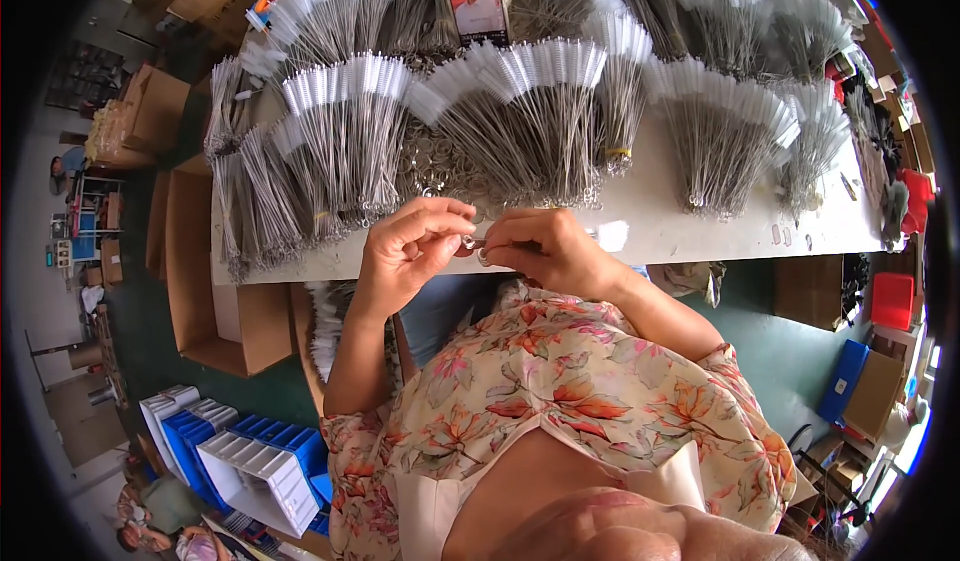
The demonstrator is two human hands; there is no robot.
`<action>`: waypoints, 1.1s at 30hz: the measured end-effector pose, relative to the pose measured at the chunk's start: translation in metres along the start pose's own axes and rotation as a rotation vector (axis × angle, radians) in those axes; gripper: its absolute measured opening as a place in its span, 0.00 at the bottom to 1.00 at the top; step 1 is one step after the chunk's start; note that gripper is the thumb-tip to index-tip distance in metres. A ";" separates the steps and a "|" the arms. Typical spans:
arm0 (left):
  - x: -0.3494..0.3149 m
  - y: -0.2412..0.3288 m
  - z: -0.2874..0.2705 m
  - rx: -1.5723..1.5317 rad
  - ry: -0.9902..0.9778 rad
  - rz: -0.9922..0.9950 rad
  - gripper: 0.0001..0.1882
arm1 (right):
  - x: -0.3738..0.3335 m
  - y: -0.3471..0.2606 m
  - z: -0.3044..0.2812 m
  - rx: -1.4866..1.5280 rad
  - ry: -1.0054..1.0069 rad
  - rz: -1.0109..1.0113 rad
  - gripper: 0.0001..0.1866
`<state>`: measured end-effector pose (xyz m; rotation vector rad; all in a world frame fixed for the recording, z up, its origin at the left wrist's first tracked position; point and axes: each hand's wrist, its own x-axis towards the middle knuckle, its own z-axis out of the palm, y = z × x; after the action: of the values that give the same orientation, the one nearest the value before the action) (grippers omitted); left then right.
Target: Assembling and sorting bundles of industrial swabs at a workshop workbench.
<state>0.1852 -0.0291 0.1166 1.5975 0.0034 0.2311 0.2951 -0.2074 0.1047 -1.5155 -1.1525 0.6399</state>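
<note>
My left hand point(412, 253) is at the table's front edge, its thumb and fingers pinched on a small metal ring point(468, 243). Close beside it, my right hand point(552, 249) is closed on the wire end of a thin brush, the fingers nearly meeting those of the left. White bristles of this brush point(611, 235) stick out to the right, past the back of my right hand. Just beyond both hands lies a pile of loose metal rings point(428, 169). Bundles of wire brushes point(350, 141) flank the pile, bristles pointing away and looped ends toward me.
More brush bundles point(730, 131) cover the far and right parts of the white table point(690, 236). A phone point(475, 3) stands among them. An open cardboard box point(205, 346) is left of the table, with blue and white bins point(255, 471) nearer. Other people point(165, 521) appear at lower left.
</note>
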 end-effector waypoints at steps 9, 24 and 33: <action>0.013 0.015 0.019 0.037 0.078 0.225 0.16 | 0.004 -0.024 -0.024 0.604 0.075 0.249 0.06; 0.023 0.059 0.008 0.494 0.142 0.395 0.16 | 0.029 -0.059 -0.026 0.393 0.084 0.157 0.05; 0.025 0.073 -0.009 0.591 -0.050 0.278 0.07 | 0.031 -0.056 -0.024 0.477 0.017 0.199 0.06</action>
<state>0.1975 -0.0194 0.1924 2.1935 -0.2064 0.4343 0.3096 -0.1921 0.1700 -1.2256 -0.7671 0.9592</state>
